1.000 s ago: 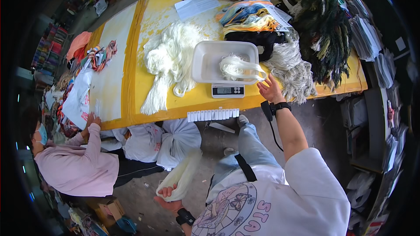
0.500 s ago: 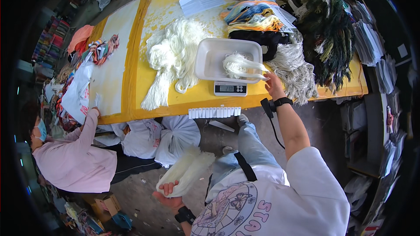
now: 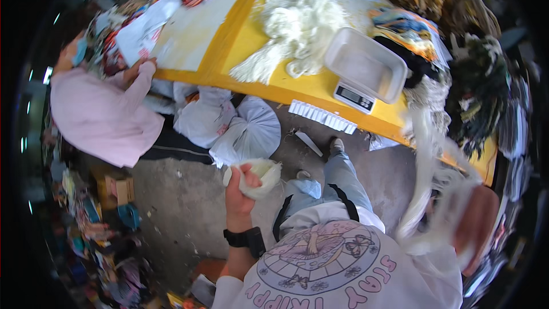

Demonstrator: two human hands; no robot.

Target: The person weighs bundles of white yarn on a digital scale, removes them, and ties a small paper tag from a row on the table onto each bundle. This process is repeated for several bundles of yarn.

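Yellow table [image 3: 314, 88]; cream skein [image 3: 269, 174] bunched, long white skein [image 3: 422, 180] blurred.

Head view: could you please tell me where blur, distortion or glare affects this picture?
In the head view, the right hand and white yarn beside it are smeared by motion blur, the left hand less so; again in the head view, the front edge of the yellow table bends and corners go black; small lights at far left glare white.
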